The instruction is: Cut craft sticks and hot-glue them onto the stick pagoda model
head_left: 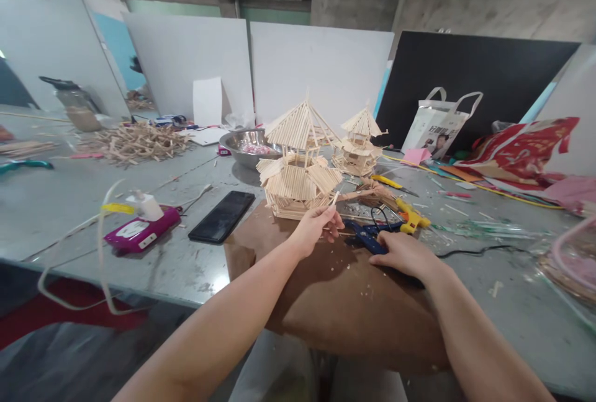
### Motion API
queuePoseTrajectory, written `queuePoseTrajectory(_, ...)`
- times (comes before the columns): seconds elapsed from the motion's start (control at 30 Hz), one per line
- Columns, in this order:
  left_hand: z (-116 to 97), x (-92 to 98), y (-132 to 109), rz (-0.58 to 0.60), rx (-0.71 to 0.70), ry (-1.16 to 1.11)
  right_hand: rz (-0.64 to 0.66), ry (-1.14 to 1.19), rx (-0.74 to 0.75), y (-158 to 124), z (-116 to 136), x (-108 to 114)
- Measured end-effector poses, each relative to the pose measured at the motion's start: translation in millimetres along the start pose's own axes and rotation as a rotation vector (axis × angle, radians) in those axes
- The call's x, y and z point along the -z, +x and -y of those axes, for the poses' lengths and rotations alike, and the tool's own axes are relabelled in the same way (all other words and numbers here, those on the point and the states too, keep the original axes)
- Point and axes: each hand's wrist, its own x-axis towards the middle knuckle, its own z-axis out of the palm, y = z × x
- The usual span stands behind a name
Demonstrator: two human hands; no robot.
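1. Brown cardboard (335, 309) is being worked over, beneath both hands.
2. A wooden stick house (298, 172) is being kept just ahead of the left hand (313, 228).
3. A blue glue gun (364, 239) is being gripped under the right hand (404, 256).
4. A thin stick (334, 198) is being pinched by the left fingertips.

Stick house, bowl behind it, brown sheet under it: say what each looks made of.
Stick house: thin pale wooden sticks, bare and matt, judging by the straw-coloured slats laid side by side. Bowl: metal, probably stainless steel, from its shiny grey reflective wall. Brown sheet: looks like kraft paper or thin card, matt and drooping at its near edge; leather cannot be ruled out.
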Motion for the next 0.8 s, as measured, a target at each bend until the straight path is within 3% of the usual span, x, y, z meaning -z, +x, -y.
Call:
queuePoseTrajectory(0.13, 3.4, -0.2, 1.8, -0.024, -0.042, 0.062, -0.01, -0.023, 0.0, 2.4, 0.5, -4.3)
queuePoseTrajectory(0.3, 6.9, -2.4, 1.9, -0.06, -0.155, 0.291, -0.06, 0.171, -0.07, 7.4, -3.1, -1.2)
queuePoseTrajectory(0.4, 8.2, -2.2, 0.8, -0.105, -0.241, 0.4, -0.189, 0.348, -0.096, 6.3, -1.0, 6.8)
queuePoseTrajectory(0.57, 8.2, -0.8, -2.1, -0.165, -0.505, 0.8, -0.457, 0.486, -0.162, 5.1, -1.0, 15.3)
queuePoseTrajectory(0.8, 7.8, -0.7, -1.1, -0.234, -0.591, 0.898, -0.432, 1.104, -0.19, 2.9, -7.5, 10.2)
